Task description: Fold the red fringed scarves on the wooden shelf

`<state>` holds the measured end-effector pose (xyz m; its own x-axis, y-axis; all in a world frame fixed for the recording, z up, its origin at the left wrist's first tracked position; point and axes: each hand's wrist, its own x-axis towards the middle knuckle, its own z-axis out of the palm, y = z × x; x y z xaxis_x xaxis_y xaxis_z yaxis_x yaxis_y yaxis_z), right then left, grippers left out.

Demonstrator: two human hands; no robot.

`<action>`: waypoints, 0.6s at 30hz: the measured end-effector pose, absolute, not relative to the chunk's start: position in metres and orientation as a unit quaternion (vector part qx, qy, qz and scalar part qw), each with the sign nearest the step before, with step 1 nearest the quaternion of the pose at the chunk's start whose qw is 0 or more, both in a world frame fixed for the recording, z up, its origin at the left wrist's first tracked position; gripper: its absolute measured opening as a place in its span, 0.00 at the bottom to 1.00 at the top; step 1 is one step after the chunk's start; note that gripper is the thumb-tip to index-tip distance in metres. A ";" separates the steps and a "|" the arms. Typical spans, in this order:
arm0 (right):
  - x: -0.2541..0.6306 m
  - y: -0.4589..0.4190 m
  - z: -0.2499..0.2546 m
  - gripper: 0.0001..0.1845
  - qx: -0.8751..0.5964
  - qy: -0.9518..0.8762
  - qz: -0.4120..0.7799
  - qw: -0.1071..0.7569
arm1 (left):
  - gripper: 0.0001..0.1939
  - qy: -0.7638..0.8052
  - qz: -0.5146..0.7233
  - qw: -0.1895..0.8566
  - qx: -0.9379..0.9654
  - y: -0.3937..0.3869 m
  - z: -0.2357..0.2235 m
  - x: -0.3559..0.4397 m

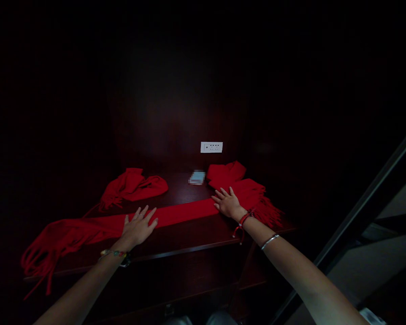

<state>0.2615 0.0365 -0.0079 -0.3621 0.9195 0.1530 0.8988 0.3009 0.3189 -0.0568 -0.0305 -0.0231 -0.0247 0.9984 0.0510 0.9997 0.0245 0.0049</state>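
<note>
A long red scarf (pixel 182 214) with fringed ends lies stretched sideways across a dark wooden shelf (pixel 196 232). My left hand (pixel 138 229) rests flat on its left half, fingers spread. Toward the scarf's right end, my right hand (pixel 228 204) lies palm down with its fingers apart. The left fringe hangs over the shelf's front edge. Behind the left part is a loosely bunched red scarf (pixel 138 186), also fringed. More crumpled red cloth (pixel 226 174) sits behind my right hand; whether it is a separate piece I cannot tell.
A small pale blue item (pixel 197 177), blurred out, lies at the back of the shelf. Above it a white power socket (pixel 211 147) is set in the dark back wall. A dark slanting frame edge (pixel 362 216) stands on the right. Below is a lower shelf (pixel 189 275).
</note>
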 end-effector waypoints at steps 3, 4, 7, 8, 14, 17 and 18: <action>0.302 0.039 0.000 0.25 0.622 0.766 0.163 0.020 | 0.28 -0.714 -0.023 0.014 -0.700 -0.031 -0.023 -0.056; 0.312 0.039 0.003 0.25 0.635 0.756 0.157 0.017 | 0.28 -0.713 -0.027 0.014 -0.700 -0.031 -0.023 -0.056; 0.330 0.038 0.011 0.27 0.656 0.739 0.152 0.001 | 0.28 -0.719 -0.032 0.012 -0.694 -0.031 -0.023 -0.057; 0.333 0.038 0.012 0.27 0.660 0.735 0.155 -0.007 | 0.28 -0.722 -0.033 0.011 -0.691 -0.031 -0.023 -0.057; 0.356 0.037 0.012 0.28 0.714 0.693 0.103 -0.007 | 0.28 -0.730 -0.034 0.015 -0.682 -0.035 -0.025 -0.061; 0.367 0.034 0.011 0.30 0.708 0.700 0.092 -0.016 | 0.28 -0.729 -0.031 0.018 -0.683 -0.038 -0.027 -0.066; 0.369 0.032 0.011 0.31 0.703 0.704 0.093 -0.020 | 0.28 -0.728 -0.030 0.018 -0.685 -0.039 -0.027 -0.068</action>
